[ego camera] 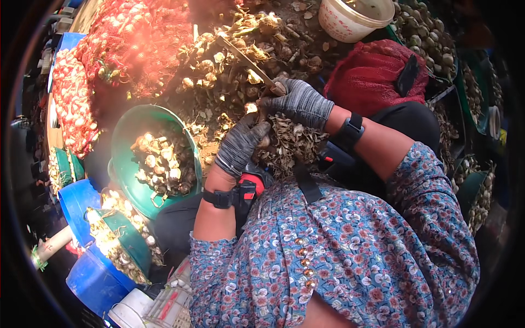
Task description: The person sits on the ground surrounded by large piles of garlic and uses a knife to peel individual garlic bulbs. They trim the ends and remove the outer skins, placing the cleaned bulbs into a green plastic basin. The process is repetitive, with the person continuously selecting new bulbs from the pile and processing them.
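Note:
Grey knit gloves cover both hands, which meet above my lap. My right hand (301,101) grips a knife (246,60), its long blade slanting up and to the left over the heap. In my left hand (243,143) is a garlic bulb (262,143), partly hidden by the fingers. The pale end of another piece of garlic (251,108) shows just above the left fingertips; I cannot tell whether it is held. Dry garlic trimmings (297,139) lie in my lap below the hands. Beyond them spreads a heap of untrimmed garlic (229,74) with stalks and roots.
To the left stands a green tub (123,131) with garlic inside. Red mesh sacks of garlic (135,41) fill the upper left. A white bucket (342,24) and a red mesh sack (373,78) are at upper right. Blue buckets (92,279) stand at lower left.

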{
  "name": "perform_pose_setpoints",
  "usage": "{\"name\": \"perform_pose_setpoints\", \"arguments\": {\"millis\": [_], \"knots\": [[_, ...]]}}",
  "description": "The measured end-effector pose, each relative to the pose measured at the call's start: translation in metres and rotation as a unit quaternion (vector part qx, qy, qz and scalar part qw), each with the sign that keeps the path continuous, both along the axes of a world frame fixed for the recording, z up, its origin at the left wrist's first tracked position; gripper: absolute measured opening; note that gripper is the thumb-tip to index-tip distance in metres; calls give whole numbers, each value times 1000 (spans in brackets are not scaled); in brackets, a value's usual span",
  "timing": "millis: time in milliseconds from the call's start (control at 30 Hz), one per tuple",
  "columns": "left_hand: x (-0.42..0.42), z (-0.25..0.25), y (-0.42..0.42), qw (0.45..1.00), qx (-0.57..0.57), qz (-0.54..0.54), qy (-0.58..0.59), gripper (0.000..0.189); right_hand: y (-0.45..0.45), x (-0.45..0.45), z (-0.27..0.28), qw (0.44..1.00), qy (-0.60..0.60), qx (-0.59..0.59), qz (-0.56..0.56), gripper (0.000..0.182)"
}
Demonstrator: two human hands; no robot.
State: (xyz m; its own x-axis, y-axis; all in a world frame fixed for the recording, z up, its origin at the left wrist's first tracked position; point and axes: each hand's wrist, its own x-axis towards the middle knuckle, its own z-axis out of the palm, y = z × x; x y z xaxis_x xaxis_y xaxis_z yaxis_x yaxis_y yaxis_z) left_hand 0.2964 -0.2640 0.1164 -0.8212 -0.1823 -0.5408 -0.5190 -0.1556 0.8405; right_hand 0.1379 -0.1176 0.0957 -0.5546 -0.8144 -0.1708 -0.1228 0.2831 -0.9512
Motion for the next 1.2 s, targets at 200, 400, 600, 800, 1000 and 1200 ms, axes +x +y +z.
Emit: {"name": "perform_pose_setpoints", "arguments": {"millis": [200,400,600,800,1000,1200], "knots": [[6,-14,-23,849,-521,-82,45,30,16,12,40,981,111,150,47,48],[12,4,-22,797,-596,-30,92,20,27,24,-22,940,48,298,157,46],[6,19,-21,811,-560,-93,140,18,17,10,-9,979,-74,186,29,54],[4,12,-9,890,-406,-20,206,21,-9,14,12,981,-174,86,-4,40],[20,-26,-51,936,93,284,186,32,2,6,5,944,-310,42,-107,35],[-8,-36,-1,904,315,209,202,38,1,25,14,977,-194,70,-45,34]]}}
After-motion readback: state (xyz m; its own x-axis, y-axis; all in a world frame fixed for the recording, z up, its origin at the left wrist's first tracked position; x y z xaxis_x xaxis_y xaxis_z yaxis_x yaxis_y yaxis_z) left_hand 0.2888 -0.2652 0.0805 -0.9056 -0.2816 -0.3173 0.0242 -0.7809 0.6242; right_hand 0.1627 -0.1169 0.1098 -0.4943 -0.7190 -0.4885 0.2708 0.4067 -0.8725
